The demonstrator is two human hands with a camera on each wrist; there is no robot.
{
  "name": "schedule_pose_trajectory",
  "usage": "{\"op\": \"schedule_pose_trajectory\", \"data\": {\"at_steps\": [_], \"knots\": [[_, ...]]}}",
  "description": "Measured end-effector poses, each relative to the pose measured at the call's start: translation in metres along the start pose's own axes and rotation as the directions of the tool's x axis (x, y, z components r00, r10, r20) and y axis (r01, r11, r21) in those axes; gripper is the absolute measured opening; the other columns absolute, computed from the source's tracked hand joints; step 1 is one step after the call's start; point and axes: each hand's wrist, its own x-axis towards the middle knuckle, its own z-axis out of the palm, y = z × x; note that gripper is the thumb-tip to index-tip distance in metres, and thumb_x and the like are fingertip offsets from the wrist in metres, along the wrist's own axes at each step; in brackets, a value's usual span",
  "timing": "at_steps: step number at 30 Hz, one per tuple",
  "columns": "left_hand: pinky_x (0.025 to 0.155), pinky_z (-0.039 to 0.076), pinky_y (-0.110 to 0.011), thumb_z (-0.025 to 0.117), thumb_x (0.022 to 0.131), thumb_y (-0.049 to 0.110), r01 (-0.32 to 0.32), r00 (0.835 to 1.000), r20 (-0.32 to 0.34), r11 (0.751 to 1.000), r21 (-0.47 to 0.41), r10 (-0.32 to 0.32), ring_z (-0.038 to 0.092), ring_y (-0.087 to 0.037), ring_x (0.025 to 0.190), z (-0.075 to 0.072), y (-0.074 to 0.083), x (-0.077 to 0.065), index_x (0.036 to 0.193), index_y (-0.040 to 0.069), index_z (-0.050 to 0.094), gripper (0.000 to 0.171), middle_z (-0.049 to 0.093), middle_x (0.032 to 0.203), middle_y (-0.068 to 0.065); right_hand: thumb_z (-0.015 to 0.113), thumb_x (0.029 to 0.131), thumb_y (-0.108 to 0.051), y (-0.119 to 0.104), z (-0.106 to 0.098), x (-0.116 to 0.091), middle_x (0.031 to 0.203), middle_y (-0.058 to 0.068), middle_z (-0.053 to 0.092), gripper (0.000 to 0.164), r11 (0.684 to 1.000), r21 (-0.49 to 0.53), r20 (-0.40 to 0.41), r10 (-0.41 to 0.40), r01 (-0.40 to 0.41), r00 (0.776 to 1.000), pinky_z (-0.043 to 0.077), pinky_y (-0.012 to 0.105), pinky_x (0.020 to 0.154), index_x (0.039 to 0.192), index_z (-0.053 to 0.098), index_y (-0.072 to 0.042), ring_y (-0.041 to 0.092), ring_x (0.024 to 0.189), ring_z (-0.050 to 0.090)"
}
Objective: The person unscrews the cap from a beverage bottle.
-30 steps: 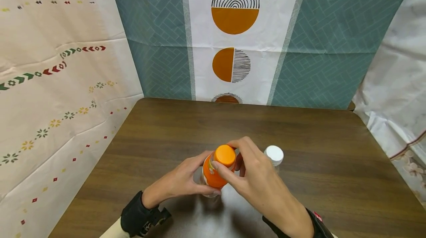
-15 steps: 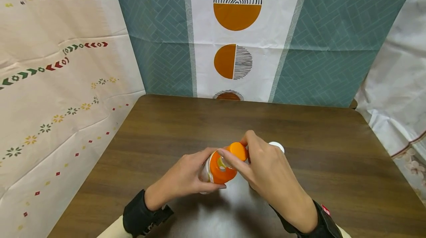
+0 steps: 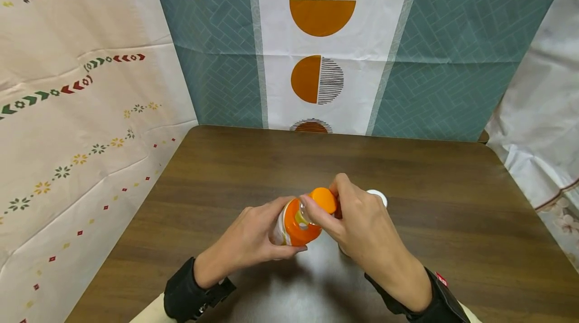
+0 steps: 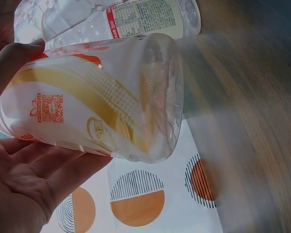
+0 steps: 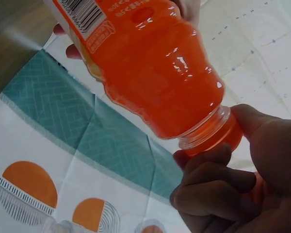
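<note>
My left hand (image 3: 258,232) grips the body of a tilted plastic bottle (image 3: 300,232) with an orange, white and gold wrap. Its cap (image 3: 323,200) is orange and leans to the right. Thumb and fingers of my right hand (image 3: 368,227) pinch this cap; in the right wrist view the cap (image 5: 223,138) sits at the bottle's neck. The clear base of the bottle (image 4: 165,102) shows in the left wrist view, above the table. Just behind my right hand stands a second bottle with a white cap (image 3: 377,196), mostly hidden; its clear body (image 4: 150,22) appears in the left wrist view.
The brown wooden table (image 3: 253,162) extends around both hands. A teal and white patterned cloth (image 3: 217,62) hangs at its back edge. Pale patterned cloths line the left (image 3: 90,112) and right (image 3: 543,127) sides.
The orange-capped bottle has gone from nearly upright to tilted, its cap swinging right. My right hand has moved slightly right with it and covers more of the white-capped bottle.
</note>
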Motion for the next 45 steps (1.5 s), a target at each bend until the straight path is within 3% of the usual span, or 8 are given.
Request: {"op": "schedule_pose_trajectory", "data": {"at_steps": [4, 16, 26, 32, 39, 45], "knots": [[0.076, 0.057, -0.019, 0.087, 0.073, 0.037, 0.007, 1.0, 0.013, 1.0, -0.02, -0.006, 0.066, -0.002, 0.085, -0.002, 0.0, 0.0, 0.131, 0.017, 0.053, 0.07, 0.068, 0.108, 0.009, 0.069, 0.092, -0.039, 0.003, 0.001, 0.001, 0.057, -0.01, 0.042, 0.04, 0.996, 0.013, -0.034, -0.084, 0.085, 0.996, 0.03, 0.009, 0.042, 0.075, 0.047, -0.01, -0.005, 0.047, 0.032], [0.077, 0.057, -0.021, 0.088, 0.072, 0.032, 0.006, 0.999, 0.033, 0.996, -0.088, -0.003, 0.065, -0.001, 0.088, -0.005, 0.003, -0.001, 0.134, 0.022, 0.053, 0.072, 0.068, 0.109, 0.011, 0.051, 0.1, -0.048, 0.005, -0.006, 0.0, 0.058, -0.009, 0.041, 0.047, 0.981, 0.06, -0.064, -0.182, 0.186, 0.981, 0.032, 0.007, 0.042, 0.077, 0.047, -0.007, -0.004, 0.049, 0.031], [0.079, 0.057, -0.021, 0.088, 0.072, 0.029, -0.005, 0.997, 0.071, 0.984, -0.178, 0.017, 0.065, 0.001, 0.088, -0.008, 0.004, -0.001, 0.132, 0.027, 0.054, 0.069, 0.069, 0.107, 0.014, 0.048, 0.1, -0.049, 0.004, -0.01, 0.001, 0.058, -0.008, 0.045, 0.047, 0.968, 0.079, -0.045, -0.237, 0.24, 0.97, 0.032, 0.006, 0.043, 0.079, 0.049, -0.007, -0.005, 0.049, 0.032], [0.08, 0.057, -0.02, 0.087, 0.074, 0.031, -0.016, 0.993, 0.109, 0.974, -0.224, 0.041, 0.066, 0.001, 0.089, -0.01, 0.004, -0.001, 0.132, 0.026, 0.054, 0.067, 0.069, 0.107, 0.013, 0.051, 0.1, -0.048, 0.009, -0.009, 0.002, 0.059, -0.009, 0.042, 0.044, 0.943, 0.1, -0.054, -0.314, 0.318, 0.948, 0.027, 0.006, 0.043, 0.079, 0.049, -0.009, -0.004, 0.048, 0.03], [0.085, 0.057, -0.022, 0.087, 0.074, 0.034, 0.015, 0.982, 0.182, 0.949, -0.316, 0.045, 0.067, 0.001, 0.094, -0.012, 0.002, -0.002, 0.132, 0.03, 0.054, 0.067, 0.069, 0.109, 0.016, 0.055, 0.098, -0.048, 0.011, -0.012, 0.003, 0.063, -0.009, 0.049, 0.042, 0.916, 0.138, -0.027, -0.376, 0.376, 0.926, 0.031, 0.004, 0.044, 0.082, 0.052, -0.01, -0.004, 0.047, 0.033], [0.086, 0.057, -0.021, 0.085, 0.076, 0.038, -0.009, 0.971, 0.224, 0.948, -0.317, 0.084, 0.067, 0.0, 0.096, -0.013, 0.001, -0.002, 0.131, 0.025, 0.055, 0.064, 0.069, 0.112, 0.012, 0.05, 0.099, -0.05, 0.012, -0.016, 0.002, 0.063, -0.01, 0.045, 0.043, 0.908, 0.126, 0.024, -0.405, 0.399, 0.914, 0.03, 0.004, 0.047, 0.08, 0.051, -0.011, -0.004, 0.051, 0.033]]}}
